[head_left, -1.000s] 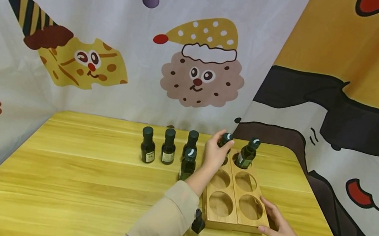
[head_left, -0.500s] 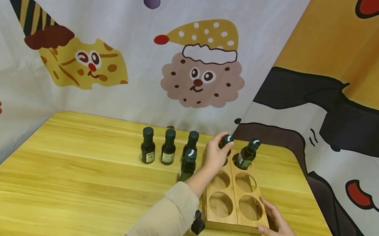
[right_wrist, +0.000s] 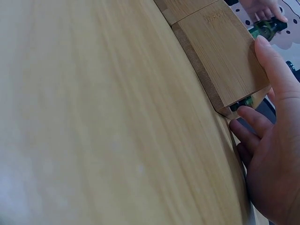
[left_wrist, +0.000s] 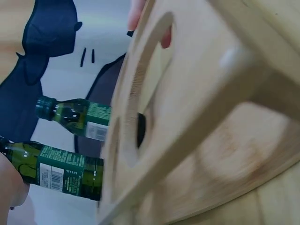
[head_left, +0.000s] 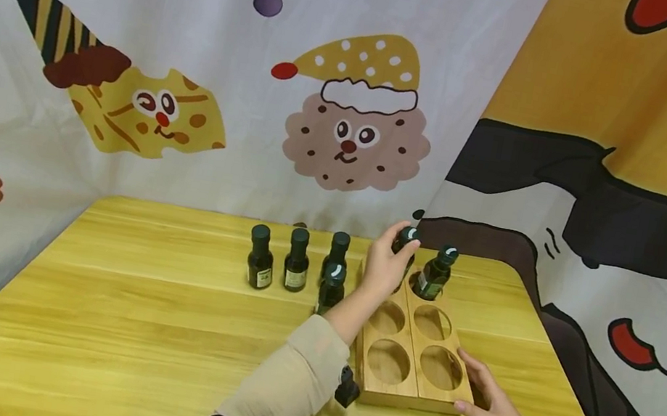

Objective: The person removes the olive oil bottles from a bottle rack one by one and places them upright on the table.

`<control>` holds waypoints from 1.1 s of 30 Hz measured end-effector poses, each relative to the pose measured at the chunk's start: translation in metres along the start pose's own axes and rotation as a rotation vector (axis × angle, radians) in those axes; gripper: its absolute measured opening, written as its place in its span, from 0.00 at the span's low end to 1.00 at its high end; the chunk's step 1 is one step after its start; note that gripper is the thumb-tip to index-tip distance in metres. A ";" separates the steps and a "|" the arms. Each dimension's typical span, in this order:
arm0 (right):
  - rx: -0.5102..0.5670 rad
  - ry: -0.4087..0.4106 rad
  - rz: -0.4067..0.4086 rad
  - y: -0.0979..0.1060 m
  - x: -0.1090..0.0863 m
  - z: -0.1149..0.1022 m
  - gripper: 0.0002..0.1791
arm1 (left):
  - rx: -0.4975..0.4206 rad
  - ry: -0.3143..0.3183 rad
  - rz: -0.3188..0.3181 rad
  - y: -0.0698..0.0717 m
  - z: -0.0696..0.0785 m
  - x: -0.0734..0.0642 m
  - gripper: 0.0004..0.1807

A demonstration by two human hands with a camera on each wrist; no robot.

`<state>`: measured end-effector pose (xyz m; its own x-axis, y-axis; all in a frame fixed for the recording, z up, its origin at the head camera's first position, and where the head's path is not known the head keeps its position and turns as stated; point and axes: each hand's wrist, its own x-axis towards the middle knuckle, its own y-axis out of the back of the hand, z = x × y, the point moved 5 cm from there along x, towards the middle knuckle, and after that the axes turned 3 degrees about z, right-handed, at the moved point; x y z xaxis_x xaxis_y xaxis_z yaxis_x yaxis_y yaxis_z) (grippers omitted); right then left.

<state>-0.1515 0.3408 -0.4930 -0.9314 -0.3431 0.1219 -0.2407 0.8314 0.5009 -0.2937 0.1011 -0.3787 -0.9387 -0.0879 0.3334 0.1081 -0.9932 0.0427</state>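
Note:
My left hand [head_left: 385, 264] grips a small dark green bottle [head_left: 407, 263] by its neck and cap over the far left hole of a wooden bottle rack [head_left: 413, 383]. In the left wrist view, that labelled bottle [left_wrist: 61, 171] has its base at the rack's top board [left_wrist: 112, 187]. A second green bottle [head_left: 434, 273] stands tilted in the far right hole. My right hand [head_left: 498, 409] holds the rack's near right corner, thumb at the front and fingers along the side. In the right wrist view, the thumb [right_wrist: 276, 65] lies against the rack's edge.
Left of the rack, several similar bottles stand upright on the table: one at the far left [head_left: 261, 257], one beside it [head_left: 297, 259], another [head_left: 337, 249] behind a nearer one [head_left: 330, 292]. A printed curtain [head_left: 191, 30] hangs behind the wooden table [head_left: 123, 320].
My left hand and its bottle have shifted slightly up and to the right over the far left hole. The right hand and the rack stay put.

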 end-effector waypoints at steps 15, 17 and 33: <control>0.001 -0.007 0.001 0.000 -0.001 0.000 0.40 | -0.050 -0.194 -0.105 0.019 0.058 0.010 0.21; 0.001 -0.005 0.000 0.000 0.000 0.000 0.40 | -0.049 -0.210 -0.120 0.023 0.065 0.010 0.21; 0.005 -0.003 0.000 -0.001 0.000 0.001 0.40 | -0.060 -0.216 -0.238 0.063 0.096 0.007 0.21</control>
<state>-0.1514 0.3408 -0.4940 -0.9322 -0.3418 0.1189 -0.2424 0.8336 0.4963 -0.2620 0.0452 -0.2827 -0.8437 0.1593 0.5127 -0.1315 -0.9872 0.0902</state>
